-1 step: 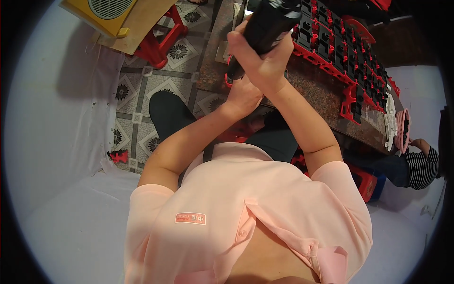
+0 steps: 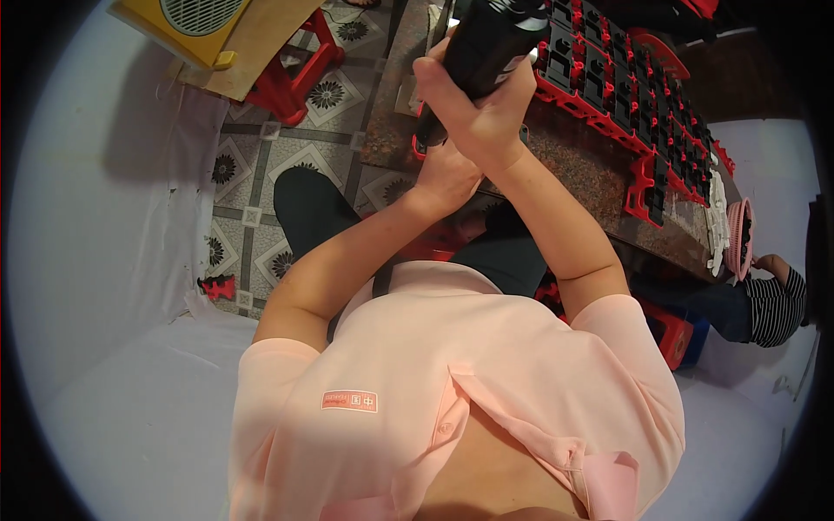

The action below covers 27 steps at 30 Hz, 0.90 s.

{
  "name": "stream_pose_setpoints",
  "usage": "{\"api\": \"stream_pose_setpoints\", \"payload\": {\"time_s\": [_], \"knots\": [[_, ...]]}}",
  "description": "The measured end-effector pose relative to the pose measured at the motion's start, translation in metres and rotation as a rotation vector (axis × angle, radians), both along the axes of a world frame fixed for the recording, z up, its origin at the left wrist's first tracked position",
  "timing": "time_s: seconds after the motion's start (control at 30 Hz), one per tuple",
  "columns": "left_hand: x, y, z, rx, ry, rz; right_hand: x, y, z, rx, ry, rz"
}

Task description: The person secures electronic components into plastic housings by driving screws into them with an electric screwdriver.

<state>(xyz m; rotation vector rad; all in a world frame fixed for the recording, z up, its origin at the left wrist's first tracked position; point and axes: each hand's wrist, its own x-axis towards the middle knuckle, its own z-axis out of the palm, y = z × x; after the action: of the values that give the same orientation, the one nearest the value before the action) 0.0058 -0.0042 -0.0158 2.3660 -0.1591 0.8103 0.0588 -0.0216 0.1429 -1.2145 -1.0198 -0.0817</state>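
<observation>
My right hand [image 2: 486, 117] is wrapped round a thick black cylindrical power tool [image 2: 491, 43], which is held at a slant over the table's near edge. Just below it, my left hand [image 2: 447, 178] is curled, its fingertips hidden behind my right wrist. Beside the left hand a small red edge [image 2: 419, 146] and a dark part show, but what the hand grips cannot be made out. To the right of the tool, rows of black-and-red plastic parts [image 2: 599, 74] stand close together on the speckled stone table [image 2: 573, 161].
A single red-and-black part [image 2: 645, 191] stands at the near end of the rows. White pieces [image 2: 717, 221] and a pink basket [image 2: 739, 239] are at the right, near a person in a striped top [image 2: 776, 304]. Left, a red stool [image 2: 300, 78] supports a board with a yellow fan-like box [image 2: 187, 26].
The black tool and my right hand have shifted very slightly to the left. My left hand stays in place.
</observation>
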Motion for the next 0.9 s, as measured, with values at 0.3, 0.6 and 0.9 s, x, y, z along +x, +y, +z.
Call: {"api": "stream_pose_setpoints", "payload": {"time_s": [0.3, 0.6, 0.9], "knots": [[-0.006, 0.000, 0.012, 0.373, 0.153, 0.107, 0.036, -0.007, 0.001, 0.019, 0.094, 0.106], [-0.007, 0.003, 0.022, 0.314, 0.018, 0.079, 0.090, -0.019, -0.007, 0.172, -0.171, -0.163], [-0.029, 0.019, 0.022, 0.317, 0.055, 0.148, 0.093, -0.017, 0.007, 0.144, -0.001, -0.121]]}}
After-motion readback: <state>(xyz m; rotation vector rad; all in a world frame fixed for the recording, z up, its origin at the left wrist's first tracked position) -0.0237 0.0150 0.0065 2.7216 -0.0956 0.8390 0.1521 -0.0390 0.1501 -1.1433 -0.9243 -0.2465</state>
